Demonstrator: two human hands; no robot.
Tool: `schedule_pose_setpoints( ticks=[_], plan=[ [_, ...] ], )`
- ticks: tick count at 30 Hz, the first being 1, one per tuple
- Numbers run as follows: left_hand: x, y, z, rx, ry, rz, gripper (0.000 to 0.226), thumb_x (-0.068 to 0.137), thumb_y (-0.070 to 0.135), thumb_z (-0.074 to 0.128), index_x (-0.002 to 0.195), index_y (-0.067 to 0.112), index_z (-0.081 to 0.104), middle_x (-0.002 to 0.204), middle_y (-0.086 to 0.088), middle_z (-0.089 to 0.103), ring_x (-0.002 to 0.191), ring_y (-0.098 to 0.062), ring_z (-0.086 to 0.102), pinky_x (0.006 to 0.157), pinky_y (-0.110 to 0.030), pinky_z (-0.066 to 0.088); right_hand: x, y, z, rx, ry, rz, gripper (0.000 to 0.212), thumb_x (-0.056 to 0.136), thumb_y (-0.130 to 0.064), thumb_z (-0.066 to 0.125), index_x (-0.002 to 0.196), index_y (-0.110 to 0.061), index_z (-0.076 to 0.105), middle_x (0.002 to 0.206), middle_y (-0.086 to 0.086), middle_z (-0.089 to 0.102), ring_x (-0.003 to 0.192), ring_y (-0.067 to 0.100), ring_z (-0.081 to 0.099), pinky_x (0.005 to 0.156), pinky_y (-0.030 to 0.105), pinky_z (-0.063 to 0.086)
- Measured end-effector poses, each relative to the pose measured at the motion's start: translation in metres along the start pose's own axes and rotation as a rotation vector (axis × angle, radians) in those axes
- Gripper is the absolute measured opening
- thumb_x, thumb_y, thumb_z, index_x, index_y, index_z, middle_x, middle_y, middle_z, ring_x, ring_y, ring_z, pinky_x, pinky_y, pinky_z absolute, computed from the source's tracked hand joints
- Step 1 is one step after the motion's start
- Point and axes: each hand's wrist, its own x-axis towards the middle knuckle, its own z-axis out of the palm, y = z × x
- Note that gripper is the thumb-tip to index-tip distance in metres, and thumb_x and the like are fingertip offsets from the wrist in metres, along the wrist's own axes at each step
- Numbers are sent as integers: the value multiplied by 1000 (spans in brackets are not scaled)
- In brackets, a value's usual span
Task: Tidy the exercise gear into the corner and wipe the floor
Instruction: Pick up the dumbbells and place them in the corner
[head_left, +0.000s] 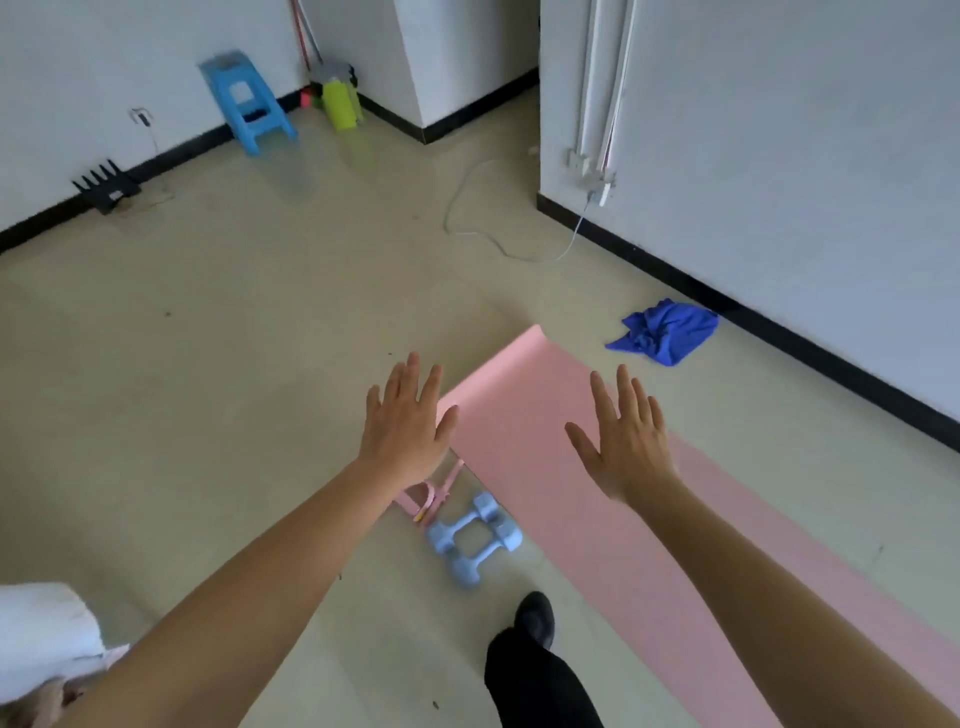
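a black shoe stands on the pale floor. just ahead, two pale blue dumbbells lie side by side beside the long pink exercise mat, a pink strap just beyond them. the left hand and right hand hover over the mat's far end, each grip spread and holding nothing. further off, a crumpled blue cloth lies near the wall; a blue plastic stool stands farthest.

The person's forearms and hands are bare, with black trousers and a black shoe.
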Motion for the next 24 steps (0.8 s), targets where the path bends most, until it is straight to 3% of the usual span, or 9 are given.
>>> schedule_pose_setpoints(
  ticks=[6, 12, 17, 20, 24],
  plan=[
    [95, -12, 84, -3, -287, 54, 64, 101, 46, 31, 155, 19, 12, 163, -14, 4, 148, -30, 14, 115, -53, 21, 56, -2, 92, 142, -227, 213, 78, 101, -57, 32, 159, -18, -2, 165, 18, -3, 152, 37, 6, 121, 47, 14],
    [166, -34, 176, -53, -452, 95, 63, 101, 45, 35, 155, 16, 17, 163, -15, 10, 146, -33, 22, 113, -51, 26, 64, -11, 185, 293, -427, 438, 83, 100, -52, 42, 159, -16, -4, 166, 15, -4, 152, 34, 7, 119, 46, 19],
    [223, -49, 338, -114, -648, 168, 64, 101, 36, 40, 155, 14, 15, 161, -15, 14, 145, -33, 24, 113, -47, 27, 71, -13, 333, 435, -512, 705, 84, 99, -49, 49, 159, -16, 0, 165, 14, 7, 149, 33, 17, 116, 48, 26],
    [244, -60, 456, -108, -746, 216, 68, 98, 33, 44, 155, 11, 13, 155, -19, 24, 135, -38, 36, 107, -50, 35, 72, -21, 442, 606, -562, 950, 83, 99, -46, 52, 159, -16, 3, 163, 12, 15, 148, 31, 20, 115, 47, 26],
    [254, -67, 595, -136, -834, 146, 64, 95, 25, 48, 151, 5, 23, 151, -21, 31, 137, -38, 35, 108, -46, 34, 66, -35, 582, 732, -688, 1167, 79, 98, -47, 50, 158, -12, 12, 159, 14, 26, 144, 32, 31, 111, 42, 30]
  ],
)
